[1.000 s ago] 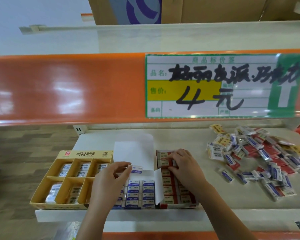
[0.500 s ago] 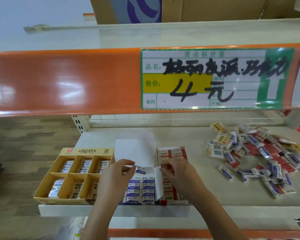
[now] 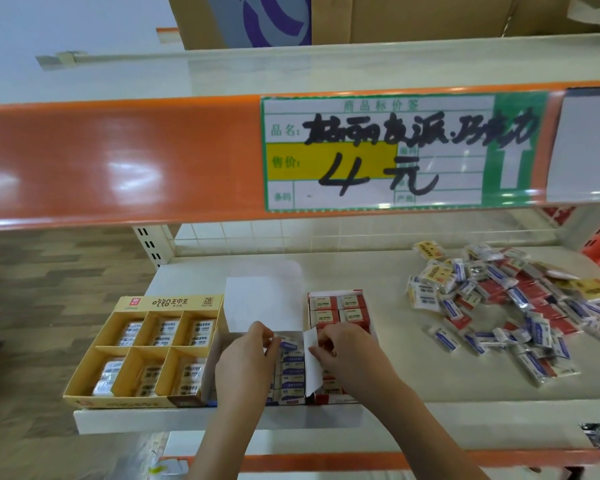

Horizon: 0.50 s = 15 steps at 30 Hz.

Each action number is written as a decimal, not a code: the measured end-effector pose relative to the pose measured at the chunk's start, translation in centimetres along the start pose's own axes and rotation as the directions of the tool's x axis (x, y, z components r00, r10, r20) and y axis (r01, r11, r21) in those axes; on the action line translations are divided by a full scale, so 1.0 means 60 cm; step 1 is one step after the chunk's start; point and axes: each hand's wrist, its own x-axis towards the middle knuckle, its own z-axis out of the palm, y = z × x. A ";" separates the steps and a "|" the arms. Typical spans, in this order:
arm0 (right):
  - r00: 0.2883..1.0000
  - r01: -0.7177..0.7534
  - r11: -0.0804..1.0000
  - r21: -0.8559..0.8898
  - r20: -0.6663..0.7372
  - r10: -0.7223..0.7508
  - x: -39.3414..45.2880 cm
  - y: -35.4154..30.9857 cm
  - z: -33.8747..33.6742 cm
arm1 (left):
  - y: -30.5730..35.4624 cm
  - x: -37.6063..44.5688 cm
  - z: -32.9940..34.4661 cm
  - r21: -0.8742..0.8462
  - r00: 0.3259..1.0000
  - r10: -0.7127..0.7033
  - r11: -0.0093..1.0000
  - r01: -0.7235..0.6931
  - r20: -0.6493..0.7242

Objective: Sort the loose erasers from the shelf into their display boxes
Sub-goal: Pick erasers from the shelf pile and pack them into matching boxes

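I see a yellow display box (image 3: 168, 303) with dark lettering, a white box (image 3: 262, 303) of blue-and-white erasers (image 3: 291, 370), and a red box (image 3: 338, 308) of red-and-cream ones. The loose pile (image 3: 510, 306) mixes blue, red, yellow and white wrappers. The shelf (image 3: 378, 271) is cream, its upper edge strip (image 3: 118, 161) glossy orange, and the price tag (image 3: 406, 150) is green, white and yellow with black handwriting.
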 end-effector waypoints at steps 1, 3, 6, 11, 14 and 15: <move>1.000 -0.001 1.000 -0.005 -0.002 0.001 -0.001 0.000 0.000 | 0.002 -0.001 0.001 0.025 1.000 0.003 1.000 -0.003 0.003; 1.000 -0.006 1.000 -0.007 -0.002 0.006 -0.002 -0.001 0.000 | 0.005 -0.002 0.001 0.058 1.000 0.013 0.998 -0.013 -0.001; 1.000 -0.007 1.000 -0.005 -0.005 0.007 -0.004 0.000 0.002 | 0.006 -0.002 -0.004 0.097 0.999 0.031 0.995 -0.029 -0.015; 1.000 -0.012 1.000 0.004 -0.005 0.012 -0.006 0.001 0.004 | 0.000 -0.001 0.002 0.116 0.997 0.066 0.991 -0.062 -0.028; 1.000 -0.018 1.000 0.002 -0.002 0.018 -0.005 0.001 0.005 | 0.003 -0.006 0.006 0.085 0.998 0.057 0.995 -0.055 -0.017; 1.000 -0.023 1.000 0.001 -0.004 0.023 -0.004 0.002 0.006 | 0.004 -0.008 0.007 0.091 0.998 0.061 0.994 -0.059 -0.021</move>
